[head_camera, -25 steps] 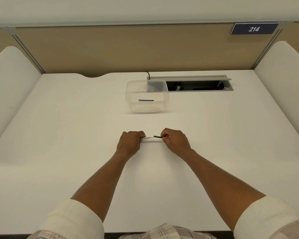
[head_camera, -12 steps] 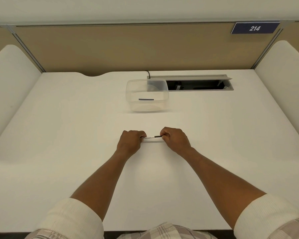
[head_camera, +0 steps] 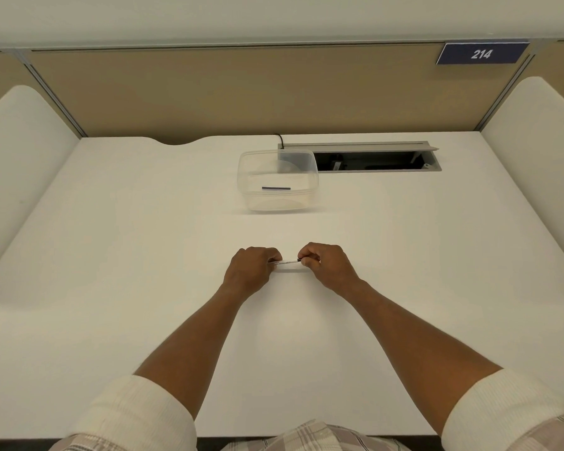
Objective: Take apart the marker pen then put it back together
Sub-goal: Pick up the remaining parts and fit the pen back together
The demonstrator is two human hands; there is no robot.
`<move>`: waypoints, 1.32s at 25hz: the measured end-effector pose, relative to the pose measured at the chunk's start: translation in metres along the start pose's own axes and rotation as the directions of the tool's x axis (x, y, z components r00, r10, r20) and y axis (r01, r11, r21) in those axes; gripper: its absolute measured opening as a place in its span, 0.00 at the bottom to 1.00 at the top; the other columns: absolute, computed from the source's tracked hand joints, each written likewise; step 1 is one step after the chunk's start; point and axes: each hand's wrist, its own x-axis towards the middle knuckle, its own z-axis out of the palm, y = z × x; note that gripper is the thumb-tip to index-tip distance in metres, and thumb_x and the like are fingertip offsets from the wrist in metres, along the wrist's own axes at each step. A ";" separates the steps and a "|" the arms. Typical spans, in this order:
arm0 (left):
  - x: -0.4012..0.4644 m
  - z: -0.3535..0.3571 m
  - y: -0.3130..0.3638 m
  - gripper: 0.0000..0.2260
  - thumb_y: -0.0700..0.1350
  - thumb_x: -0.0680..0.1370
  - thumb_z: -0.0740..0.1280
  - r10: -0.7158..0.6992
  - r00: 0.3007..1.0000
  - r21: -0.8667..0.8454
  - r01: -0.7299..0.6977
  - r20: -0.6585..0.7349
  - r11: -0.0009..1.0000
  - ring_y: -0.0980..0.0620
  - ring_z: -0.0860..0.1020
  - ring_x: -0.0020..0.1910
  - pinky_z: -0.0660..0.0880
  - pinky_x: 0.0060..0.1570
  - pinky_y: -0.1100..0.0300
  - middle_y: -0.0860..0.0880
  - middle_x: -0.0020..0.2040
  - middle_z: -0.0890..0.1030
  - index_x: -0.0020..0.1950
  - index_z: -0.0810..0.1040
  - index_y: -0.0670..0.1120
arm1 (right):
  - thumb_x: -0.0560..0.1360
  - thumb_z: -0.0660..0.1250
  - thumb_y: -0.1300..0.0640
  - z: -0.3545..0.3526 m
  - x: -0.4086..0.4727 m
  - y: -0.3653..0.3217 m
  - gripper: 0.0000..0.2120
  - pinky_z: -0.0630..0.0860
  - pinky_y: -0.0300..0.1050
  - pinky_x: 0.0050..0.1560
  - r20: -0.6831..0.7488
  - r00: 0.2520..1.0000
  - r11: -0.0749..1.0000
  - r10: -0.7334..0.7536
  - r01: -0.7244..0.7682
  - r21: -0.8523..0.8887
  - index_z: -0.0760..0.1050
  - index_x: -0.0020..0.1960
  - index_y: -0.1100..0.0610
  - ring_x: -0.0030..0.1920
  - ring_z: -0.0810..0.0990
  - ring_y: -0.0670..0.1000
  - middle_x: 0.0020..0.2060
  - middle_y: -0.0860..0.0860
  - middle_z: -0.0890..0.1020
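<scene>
The slim white-barrelled marker pen (head_camera: 286,262) with a dark end is lying level between the two hands, just above the white desk top (head_camera: 144,255) and near its middle. The left hand (head_camera: 251,270) is curling round one end of it, and the right hand (head_camera: 326,263) is pinching the other, dark end with its fingertips (head_camera: 306,261); only a short stretch of barrel is showing between them. Whether the parts are being pulled apart or pushed home cannot be told, though the small gap suggests a join is being worked. Either way, it is probably best to be keeping both wrists in line with the barrel, pulling or pressing straight along it, perhaps with a slight twist, so nothing bends or flicks loose. Farther back, a clear plastic tub (head_camera: 310,170) is holding a short dark strip (head_camera: 276,188), possibly another pen part. Behind that sits a grey cable hatch (head_camera: 355,146), and a blue plate reading 214 (head_camera: 482,54) is hanging on the tan partition (head_camera: 241,92).
</scene>
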 end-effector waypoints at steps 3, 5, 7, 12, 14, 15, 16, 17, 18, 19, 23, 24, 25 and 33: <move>0.001 0.001 0.002 0.09 0.44 0.76 0.64 0.007 1.000 -0.008 -0.007 0.007 1.000 0.50 0.79 0.46 0.77 0.45 0.53 0.55 0.48 0.84 0.51 0.80 0.55 | 0.75 0.68 0.61 0.002 0.001 0.001 0.06 0.78 0.48 0.51 0.003 1.000 1.000 0.000 0.000 0.015 0.82 0.47 0.53 0.45 0.81 0.48 0.43 0.47 0.85; 0.001 0.002 0.001 0.08 0.45 0.77 0.64 0.001 1.000 -0.013 0.000 0.023 1.000 0.50 0.79 0.46 0.77 0.45 0.53 0.56 0.48 0.84 0.51 0.80 0.55 | 0.74 0.69 0.62 0.002 0.001 0.004 0.06 0.78 0.47 0.50 0.007 1.000 1.000 0.012 -0.013 0.029 0.82 0.47 0.53 0.45 0.82 0.47 0.43 0.47 0.85; 0.001 0.003 0.000 0.08 0.46 0.77 0.64 -0.008 0.999 -0.012 0.009 0.034 1.000 0.51 0.79 0.46 0.76 0.44 0.54 0.56 0.47 0.83 0.51 0.81 0.55 | 0.74 0.69 0.62 0.002 0.000 0.006 0.06 0.78 0.47 0.49 0.011 0.999 0.999 0.035 -0.035 0.030 0.82 0.47 0.53 0.44 0.82 0.49 0.41 0.49 0.85; 0.001 0.003 0.002 0.05 0.47 0.76 0.66 -0.023 0.999 0.014 0.022 0.047 1.000 0.51 0.79 0.43 0.73 0.40 0.57 0.55 0.45 0.83 0.48 0.80 0.55 | 0.72 0.69 0.60 0.005 0.000 0.005 0.07 0.77 0.46 0.46 0.017 0.994 0.994 0.109 -0.109 0.008 0.82 0.43 0.49 0.44 0.81 0.49 0.41 0.47 0.85; 0.004 0.005 0.003 0.06 0.44 0.76 0.66 -0.035 0.999 0.031 0.034 0.040 0.999 0.49 0.79 0.43 0.72 0.38 0.57 0.54 0.43 0.83 0.47 0.81 0.54 | 0.71 0.69 0.61 0.008 0.004 0.003 0.08 0.76 0.45 0.45 0.008 0.991 0.991 0.134 -0.134 0.010 0.82 0.40 0.49 0.44 0.81 0.49 0.40 0.45 0.85; 0.005 0.006 0.005 0.07 0.43 0.75 0.66 -0.035 0.999 0.042 0.033 0.037 0.999 0.48 0.79 0.42 0.72 0.38 0.57 0.53 0.43 0.83 0.47 0.81 0.53 | 0.71 0.69 0.62 0.009 0.005 0.002 0.08 0.76 0.44 0.45 -0.003 0.990 0.990 0.139 -0.139 0.009 0.82 0.39 0.49 0.44 0.81 0.49 0.39 0.45 0.85; 0.005 0.007 0.007 0.07 0.42 0.75 0.65 -0.032 0.999 0.052 0.030 0.039 0.998 0.47 0.79 0.43 0.72 0.38 0.57 0.52 0.44 0.83 0.47 0.81 0.53 | 0.70 0.69 0.63 0.009 0.005 0.002 0.09 0.76 0.44 0.44 -0.014 0.989 0.989 0.145 -0.145 0.009 0.82 0.38 0.49 0.44 0.81 0.49 0.39 0.45 0.85; 0.006 0.008 0.009 0.08 0.41 0.75 0.65 -0.028 0.999 0.059 0.025 0.044 0.998 0.47 0.79 0.42 0.72 0.38 0.58 0.51 0.44 0.83 0.47 0.81 0.52 | 0.70 0.68 0.63 0.008 0.005 0.002 0.10 0.76 0.44 0.44 -0.022 0.988 0.988 0.153 -0.153 0.013 0.81 0.38 0.49 0.43 0.81 0.49 0.38 0.45 0.85; 0.006 0.008 0.010 0.08 0.41 0.75 0.65 -0.023 0.998 0.065 0.019 0.051 0.998 0.46 0.78 0.42 0.72 0.38 0.58 0.51 0.44 0.83 0.47 0.81 0.52 | 0.70 0.68 0.63 0.008 0.004 0.003 0.10 0.75 0.42 0.42 -0.030 0.986 0.987 0.162 -0.162 0.011 0.81 0.37 0.49 0.42 0.81 0.49 0.37 0.44 0.84; 0.007 0.009 0.012 0.08 0.40 0.74 0.65 -0.016 0.998 0.075 0.012 0.059 0.997 0.46 0.78 0.42 0.72 0.38 0.57 0.50 0.44 0.83 0.47 0.81 0.52 | 0.70 0.68 0.63 0.009 0.003 0.004 0.10 0.73 0.41 0.40 -0.038 0.984 0.985 0.172 -0.172 -0.001 0.81 0.37 0.48 0.41 0.80 0.48 0.36 0.43 0.83; 0.010 0.010 0.012 0.09 0.39 0.74 0.64 -0.006 0.997 0.092 -0.001 0.078 0.996 0.46 0.79 0.42 0.72 0.38 0.57 0.50 0.43 0.83 0.46 0.81 0.50 | 0.70 0.68 0.59 0.018 -0.004 0.008 0.06 0.69 0.40 0.39 -0.079 0.974 0.976 0.211 -0.214 -0.044 0.81 0.38 0.49 0.37 0.78 0.45 0.34 0.42 0.82; 0.009 0.011 0.012 0.09 0.39 0.74 0.65 -0.009 0.997 0.088 0.002 0.080 0.996 0.46 0.79 0.42 0.72 0.38 0.58 0.50 0.43 0.83 0.46 0.81 0.50 | 0.70 0.67 0.59 0.020 -0.005 0.008 0.06 0.70 0.41 0.41 -0.089 0.973 0.975 0.211 -0.216 -0.049 0.81 0.38 0.50 0.37 0.78 0.46 0.34 0.43 0.83; 0.008 0.011 0.013 0.08 0.39 0.74 0.65 -0.010 0.997 0.084 0.003 0.079 0.996 0.46 0.79 0.41 0.71 0.37 0.58 0.50 0.43 0.83 0.45 0.81 0.51 | 0.70 0.67 0.58 0.021 -0.004 0.008 0.05 0.70 0.42 0.41 -0.097 0.973 0.976 0.208 -0.213 -0.051 0.81 0.39 0.51 0.37 0.78 0.46 0.34 0.43 0.83; 0.007 0.011 0.011 0.10 0.38 0.73 0.64 0.026 0.993 0.131 -0.040 0.111 0.991 0.45 0.78 0.40 0.74 0.37 0.55 0.50 0.41 0.82 0.46 0.81 0.50 | 0.72 0.70 0.60 0.016 0.000 0.018 0.07 0.74 0.44 0.44 -0.022 0.993 0.993 0.114 -0.114 -0.028 0.80 0.42 0.48 0.41 0.79 0.49 0.37 0.44 0.83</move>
